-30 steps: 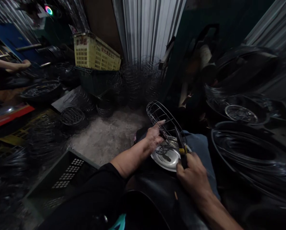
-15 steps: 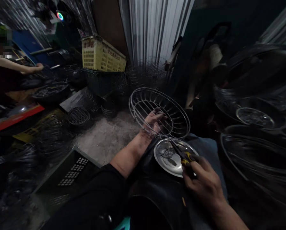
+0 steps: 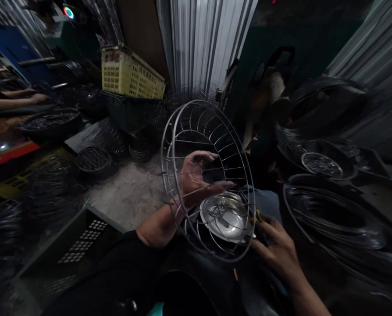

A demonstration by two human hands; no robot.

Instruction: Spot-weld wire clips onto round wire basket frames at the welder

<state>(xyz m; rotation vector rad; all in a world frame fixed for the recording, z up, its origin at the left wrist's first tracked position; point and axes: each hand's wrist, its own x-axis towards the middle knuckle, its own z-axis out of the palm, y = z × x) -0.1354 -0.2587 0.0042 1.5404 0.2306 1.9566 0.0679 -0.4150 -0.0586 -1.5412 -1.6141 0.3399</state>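
I see a round metal wire basket tilted steeply, yellow-marked pliers just beside its rim.

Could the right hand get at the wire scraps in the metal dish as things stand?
Probably not freely: the right hand grips a yellow-marked tool, and the wire basket seems to partly block the way to the wire scraps.

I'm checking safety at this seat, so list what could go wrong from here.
The wire basket tilts up in front of the metal dish; a knock could tip the dish, spilling its loose wire bits. The left hand, half open amid the basket's wires, might get scratched or let it slip. The pliers in the right hand could snag the basket.
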